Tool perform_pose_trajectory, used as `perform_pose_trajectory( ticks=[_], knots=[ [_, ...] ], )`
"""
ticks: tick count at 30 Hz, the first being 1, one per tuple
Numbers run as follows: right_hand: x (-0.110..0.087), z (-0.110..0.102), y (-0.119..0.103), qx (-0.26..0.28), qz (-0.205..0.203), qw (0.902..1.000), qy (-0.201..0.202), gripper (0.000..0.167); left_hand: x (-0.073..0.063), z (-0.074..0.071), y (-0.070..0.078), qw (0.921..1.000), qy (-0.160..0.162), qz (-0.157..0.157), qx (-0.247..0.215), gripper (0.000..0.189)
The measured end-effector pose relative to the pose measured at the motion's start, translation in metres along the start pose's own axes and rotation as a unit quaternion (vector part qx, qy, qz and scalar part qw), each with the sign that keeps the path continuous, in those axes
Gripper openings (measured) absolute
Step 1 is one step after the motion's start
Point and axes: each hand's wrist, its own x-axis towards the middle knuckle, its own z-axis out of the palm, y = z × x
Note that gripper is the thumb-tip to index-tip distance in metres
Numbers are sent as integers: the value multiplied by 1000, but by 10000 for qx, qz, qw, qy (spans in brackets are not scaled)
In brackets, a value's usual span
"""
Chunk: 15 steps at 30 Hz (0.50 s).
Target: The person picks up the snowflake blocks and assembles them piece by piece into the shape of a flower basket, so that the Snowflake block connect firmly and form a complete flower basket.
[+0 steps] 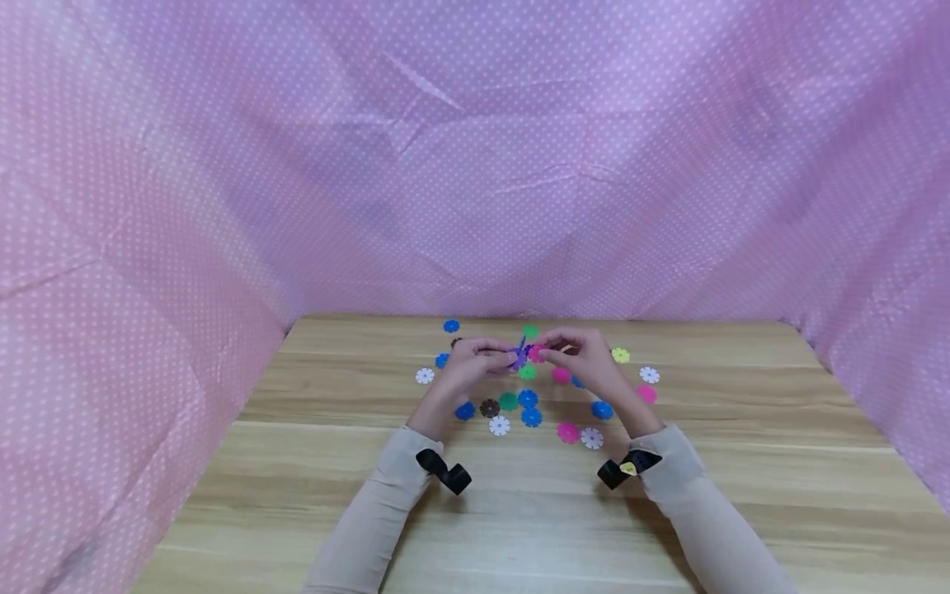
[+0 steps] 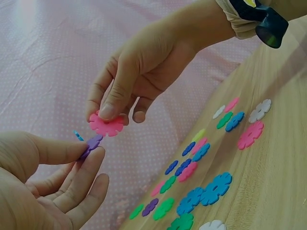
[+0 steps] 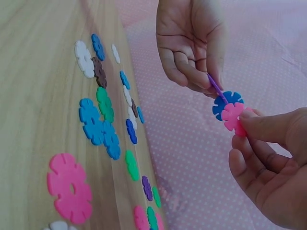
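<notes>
Above the table my left hand [image 1: 473, 363] pinches a purple notched plastic disc [image 2: 90, 146] between thumb and fingers. A blue notched disc [image 3: 234, 97] stands crosswise at the purple one's edge and appears joined to it. Facing it, my right hand [image 1: 586, 356] pinches a pink notched disc [image 2: 107, 126] by its edge, with the thumb on its face. In the right wrist view the pink disc overlaps the blue one; whether their slots interlock I cannot tell. Both hands are raised over loose discs on the tabletop.
Several loose notched discs lie flat on the wooden table [image 1: 334, 495], among them a blue disc [image 1: 531, 417], a white disc [image 1: 500, 426], a pink disc [image 1: 567, 433] and a yellow disc [image 1: 620, 355]. A pink dotted cloth [image 1: 475, 206] hangs around the back and sides.
</notes>
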Motion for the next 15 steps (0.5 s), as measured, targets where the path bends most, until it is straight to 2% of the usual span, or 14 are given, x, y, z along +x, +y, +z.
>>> perform_pose_trajectory(
  ticks=[9,15],
  knots=[
    [-2,7,-6,-2,-237,9996,158,12,1,2,-2,9998,-121,32,-154,24],
    [-4,17,-5,-202,-579,9956,708,8,-1,8,-2,9996,27,19,-271,21]
  ],
)
